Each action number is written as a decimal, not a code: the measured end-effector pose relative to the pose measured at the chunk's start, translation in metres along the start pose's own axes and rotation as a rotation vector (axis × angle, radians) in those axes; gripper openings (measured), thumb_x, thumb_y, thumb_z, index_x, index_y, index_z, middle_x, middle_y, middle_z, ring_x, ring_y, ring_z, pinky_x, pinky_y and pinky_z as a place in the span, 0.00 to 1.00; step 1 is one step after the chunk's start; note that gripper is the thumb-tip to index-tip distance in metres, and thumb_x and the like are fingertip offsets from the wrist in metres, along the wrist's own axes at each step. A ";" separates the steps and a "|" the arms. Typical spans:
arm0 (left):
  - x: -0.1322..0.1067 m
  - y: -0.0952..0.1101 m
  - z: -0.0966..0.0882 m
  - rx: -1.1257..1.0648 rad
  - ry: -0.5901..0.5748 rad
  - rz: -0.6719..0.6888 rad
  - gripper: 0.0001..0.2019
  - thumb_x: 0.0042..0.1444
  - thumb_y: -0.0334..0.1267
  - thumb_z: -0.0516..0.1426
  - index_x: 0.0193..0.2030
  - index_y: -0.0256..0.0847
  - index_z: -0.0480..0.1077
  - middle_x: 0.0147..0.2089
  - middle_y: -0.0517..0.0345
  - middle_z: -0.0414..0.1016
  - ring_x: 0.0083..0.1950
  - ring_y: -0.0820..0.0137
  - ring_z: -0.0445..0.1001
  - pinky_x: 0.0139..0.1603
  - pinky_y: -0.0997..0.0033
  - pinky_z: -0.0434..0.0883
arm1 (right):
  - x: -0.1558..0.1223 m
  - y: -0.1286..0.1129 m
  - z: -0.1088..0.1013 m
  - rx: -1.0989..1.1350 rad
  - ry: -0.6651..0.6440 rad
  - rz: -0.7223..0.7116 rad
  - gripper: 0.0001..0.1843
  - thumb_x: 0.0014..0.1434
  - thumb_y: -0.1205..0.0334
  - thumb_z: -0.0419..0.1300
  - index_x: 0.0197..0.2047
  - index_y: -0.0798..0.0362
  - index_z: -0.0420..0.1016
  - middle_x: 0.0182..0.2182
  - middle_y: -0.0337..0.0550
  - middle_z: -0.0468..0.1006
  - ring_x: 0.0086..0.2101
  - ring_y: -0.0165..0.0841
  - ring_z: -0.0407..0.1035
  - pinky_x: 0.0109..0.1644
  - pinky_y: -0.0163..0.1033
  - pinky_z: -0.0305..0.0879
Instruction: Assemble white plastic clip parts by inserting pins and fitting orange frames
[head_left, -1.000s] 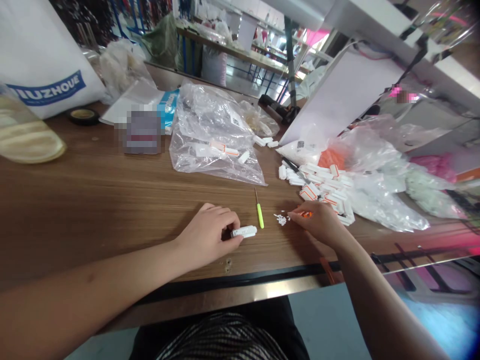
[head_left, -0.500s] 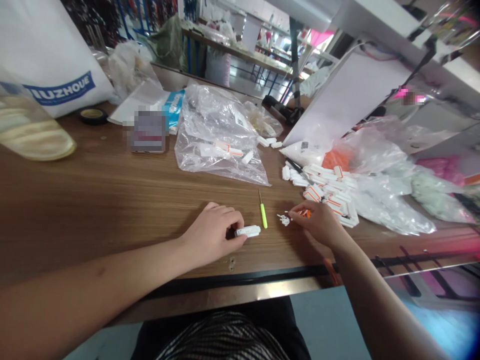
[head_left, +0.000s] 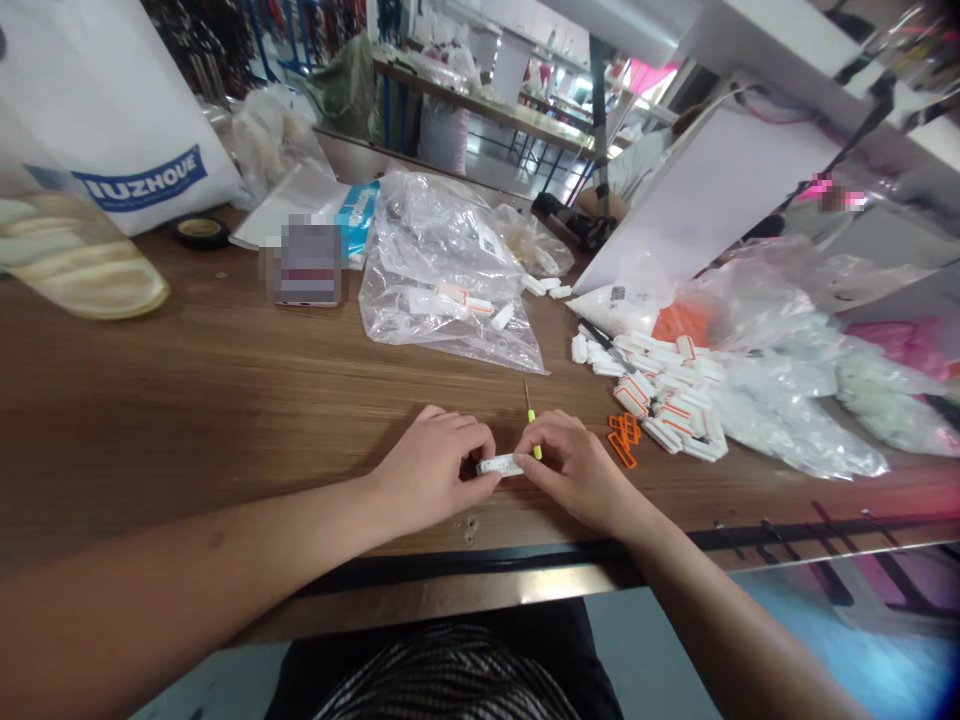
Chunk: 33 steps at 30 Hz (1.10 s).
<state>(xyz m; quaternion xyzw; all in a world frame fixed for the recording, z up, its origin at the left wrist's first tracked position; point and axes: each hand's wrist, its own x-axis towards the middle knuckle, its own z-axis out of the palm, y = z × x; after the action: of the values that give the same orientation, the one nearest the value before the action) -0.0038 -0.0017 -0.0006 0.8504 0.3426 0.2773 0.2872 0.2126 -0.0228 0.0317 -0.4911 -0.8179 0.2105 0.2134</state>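
A small white oblong plastic piece (head_left: 499, 465) lies low over the table, with a knobbly upper face. My left hand (head_left: 435, 458) grips its left end between thumb and fingers. At the right end, the thumb and forefinger of my right hand (head_left: 574, 465) are pinched together against the piece; whatever they hold is too small to make out. Just behind my right fingertips lies a thin-shafted tool with a yellow-green handle (head_left: 532, 415), partly covered by them. Orange rectangular frames (head_left: 622, 438) lie to the right of my right hand. The small white bits are hidden by that hand.
A heap of white plastic pieces (head_left: 660, 375), some with orange edging, lies at right beside clear plastic bags (head_left: 787, 410). Behind my hands is a flat clear bag (head_left: 450, 260). A phone-like device (head_left: 307, 265) and black tape roll (head_left: 201, 232) are at left.
My right hand has moved left from the small white bits to the white piece, uncovering the orange frames and covering part of the tool's handle. My left hand keeps its grip.
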 end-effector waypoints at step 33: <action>0.001 0.001 -0.002 0.035 -0.002 0.009 0.06 0.57 0.40 0.59 0.32 0.42 0.68 0.31 0.63 0.73 0.34 0.69 0.69 0.46 0.61 0.60 | -0.033 0.037 -0.035 -0.253 0.291 0.139 0.09 0.61 0.58 0.60 0.34 0.49 0.81 0.38 0.44 0.80 0.39 0.39 0.72 0.48 0.48 0.65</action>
<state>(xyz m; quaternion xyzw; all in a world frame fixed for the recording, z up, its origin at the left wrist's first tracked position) -0.0042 -0.0015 0.0015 0.8570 0.3433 0.2720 0.2714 0.2728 -0.0318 0.0356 -0.5947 -0.7624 0.0470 0.2510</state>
